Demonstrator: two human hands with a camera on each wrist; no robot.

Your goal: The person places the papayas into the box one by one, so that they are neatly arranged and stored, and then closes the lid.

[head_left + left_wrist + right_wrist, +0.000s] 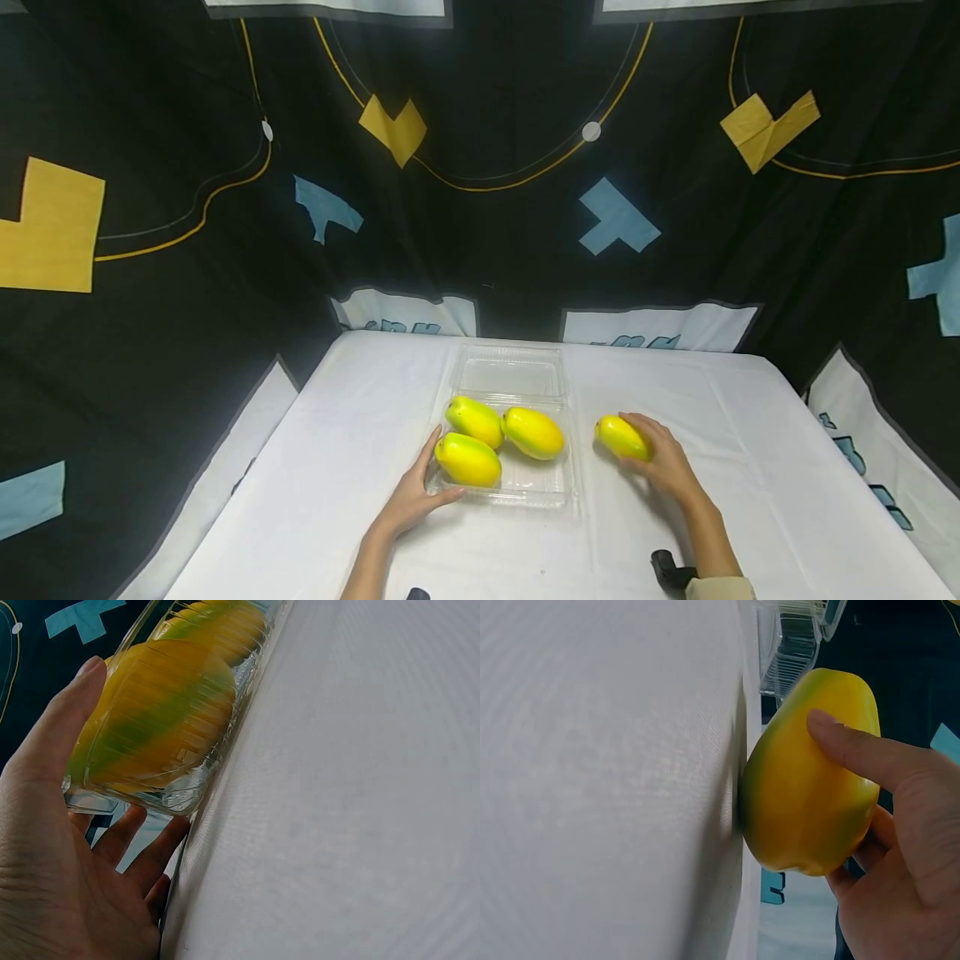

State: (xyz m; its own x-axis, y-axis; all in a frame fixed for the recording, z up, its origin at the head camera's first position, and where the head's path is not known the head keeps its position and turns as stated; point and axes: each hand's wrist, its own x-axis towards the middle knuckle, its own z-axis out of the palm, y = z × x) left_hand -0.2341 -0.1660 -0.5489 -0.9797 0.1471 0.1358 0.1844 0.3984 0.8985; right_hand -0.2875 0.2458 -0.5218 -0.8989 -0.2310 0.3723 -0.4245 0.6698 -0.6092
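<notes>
A clear plastic clamshell box [525, 492] stands with its lid folded back, three yellow-green mangoes inside. One mango [468, 460] lies in the near left corner, another [476, 421] behind it, the third [533, 432] to their right. At the box's near left corner is my left hand [411, 497], thumb along the front and fingers spread along the left side. In the left wrist view the thumb [71, 705] lies by the box wall. To the right of the box, my right hand [663, 458] grips a fourth mango [814, 780] between thumb and fingers, close over the table.
The table [337, 425] has a white cloth. The open lid [510, 371] lies flat behind the box. Black fabric [480, 233] with yellow and blue patches hangs behind and at the sides. A black wrist device [670, 573] is by the right forearm.
</notes>
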